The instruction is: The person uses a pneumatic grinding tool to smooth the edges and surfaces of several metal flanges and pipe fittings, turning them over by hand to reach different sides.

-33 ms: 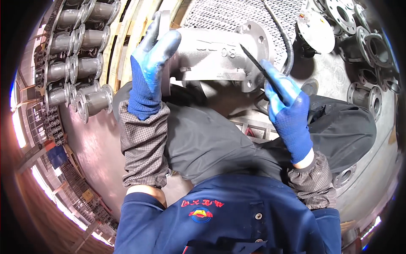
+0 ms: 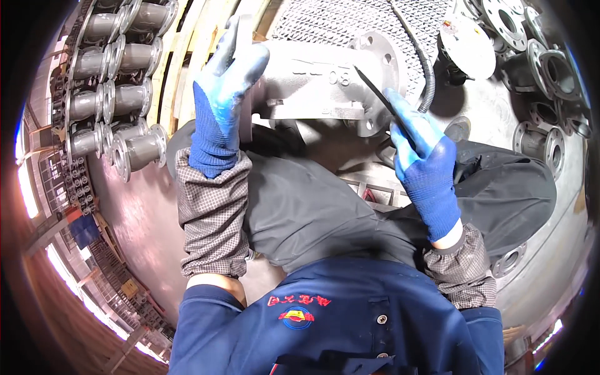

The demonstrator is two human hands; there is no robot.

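Note:
A grey cast-metal valve body (image 2: 294,87) with a round flange at each end lies sideways before my knees. My left hand (image 2: 224,84), in a blue coated glove, grips its left flange, the thumb on the near side and the fingers at the far side. In my right hand (image 2: 425,147), gloved alike, is a slim dark pointed tool (image 2: 377,91), closed in my fingers. Its tip points up and left, at or just over the valve body near some raised cast marks; whether it touches, I cannot tell. Bright glare washes out part of the metal.
Rows of flanged castings (image 2: 134,97) stand at the left beside wooden slats (image 2: 178,69). Behind the valve body lies a metal mesh (image 2: 362,17), with a black ribbed hose (image 2: 420,50) running along it. A white round disc (image 2: 465,47) and more castings (image 2: 556,72) are at the right.
The valve body and my left thumb have shifted very slightly. My right hand and the pointed tool stay almost where they were.

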